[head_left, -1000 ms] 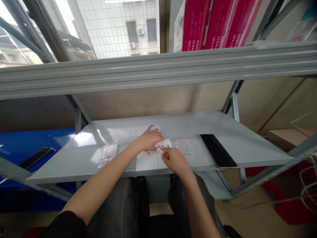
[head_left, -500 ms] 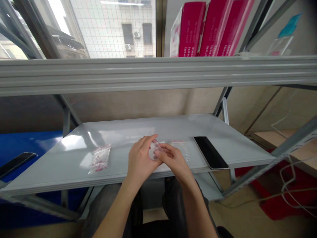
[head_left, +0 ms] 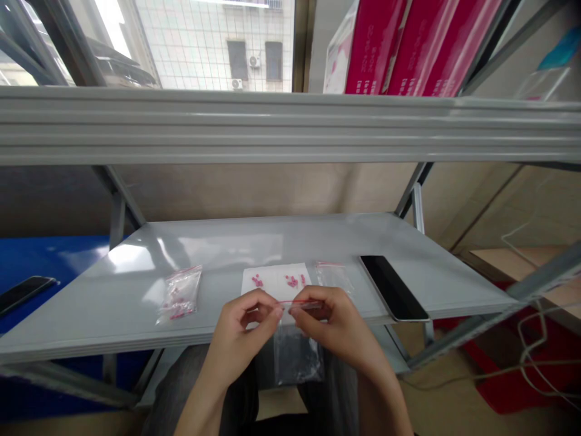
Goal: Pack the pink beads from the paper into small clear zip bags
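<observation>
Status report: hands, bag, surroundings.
Left hand, right hand: both pinching clear bag at red strip. Bag hanging below hands. White paper, pink pieces beyond; no blockage seen.

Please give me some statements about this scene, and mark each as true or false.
The left hand and right hand hold a see-through bag. True.
That bag lies flat on the white paper. False: it hangs from the hands.
Pink pieces lie on the white paper. True.
The black-screened device on the grey shelf is left of the white paper. False: it is on the right.
Another bag with pink contents lies left of the white paper. True.
</observation>
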{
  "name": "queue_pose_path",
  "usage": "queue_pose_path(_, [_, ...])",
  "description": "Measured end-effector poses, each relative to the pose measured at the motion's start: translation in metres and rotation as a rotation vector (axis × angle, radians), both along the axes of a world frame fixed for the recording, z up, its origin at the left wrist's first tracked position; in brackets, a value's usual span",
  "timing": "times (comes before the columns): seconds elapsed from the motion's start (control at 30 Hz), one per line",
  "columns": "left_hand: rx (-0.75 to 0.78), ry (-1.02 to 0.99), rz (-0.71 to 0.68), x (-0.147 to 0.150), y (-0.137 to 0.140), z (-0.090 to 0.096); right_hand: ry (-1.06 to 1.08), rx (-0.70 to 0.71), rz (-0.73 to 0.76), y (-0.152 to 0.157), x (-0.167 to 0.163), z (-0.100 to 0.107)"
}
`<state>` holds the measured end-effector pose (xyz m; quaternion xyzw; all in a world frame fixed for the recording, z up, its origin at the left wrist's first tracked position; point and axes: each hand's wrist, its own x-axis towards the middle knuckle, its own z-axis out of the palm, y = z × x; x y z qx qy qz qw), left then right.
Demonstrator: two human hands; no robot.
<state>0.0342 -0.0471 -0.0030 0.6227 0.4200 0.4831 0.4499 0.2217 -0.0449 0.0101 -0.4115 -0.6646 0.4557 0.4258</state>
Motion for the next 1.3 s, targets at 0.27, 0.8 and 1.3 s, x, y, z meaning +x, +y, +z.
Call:
queue_pose_path(0.27, [0.167,0.152,0.044,-0.001,-0.011,0.004,-0.083,0.156,0.049,-0.003,-0.005,0.005])
queue_pose_path(0.8, [0.297,0.236,0.099,0.000,-0.019,0.011,-0.094,0.162,0.003,-0.007,-0.009,0.008])
queue_pose_path(1.3, [0.279,0.121,0.096,-0.004,-0.019,0.006,0.011,0.089,0.006,-0.004,-0.005,0.006])
